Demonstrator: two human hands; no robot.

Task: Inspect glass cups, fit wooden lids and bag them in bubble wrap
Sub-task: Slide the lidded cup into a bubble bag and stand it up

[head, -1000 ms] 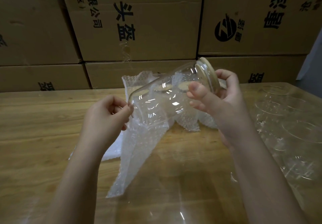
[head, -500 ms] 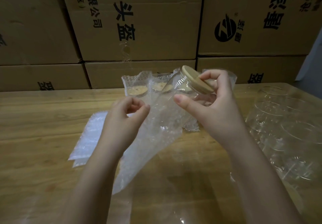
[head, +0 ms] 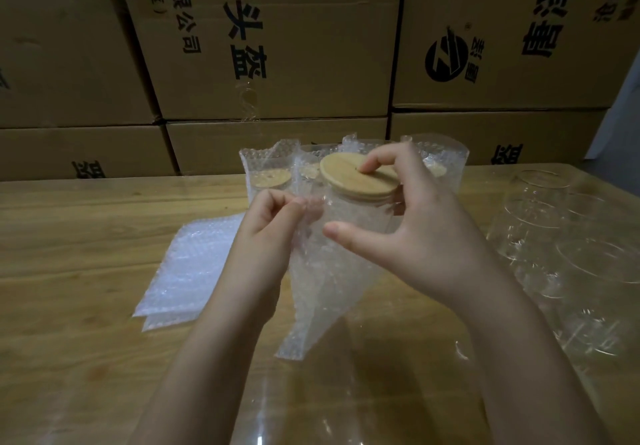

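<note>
Overhead, cardboard boxes (head: 277, 39) are standing stacked behind the wooden table (head: 69, 237). Right hand (head: 426, 237) is gripping the lidded glass cup (head: 356, 223), sliding into the bubble-wrap bag (head: 322, 289); left hand (head: 266, 233) is pinching the bag's mouth above the tabletop.

Matt wooden lid (head: 358, 176), clear glass cup (head: 356, 223) (glossy), bubbly plastic bag (head: 322, 292).

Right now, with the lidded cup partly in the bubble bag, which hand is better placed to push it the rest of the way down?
The right hand: its fingers already rest on the wooden lid above the cup. The left hand is pinching the bubble bag edge, holding it open.
</note>
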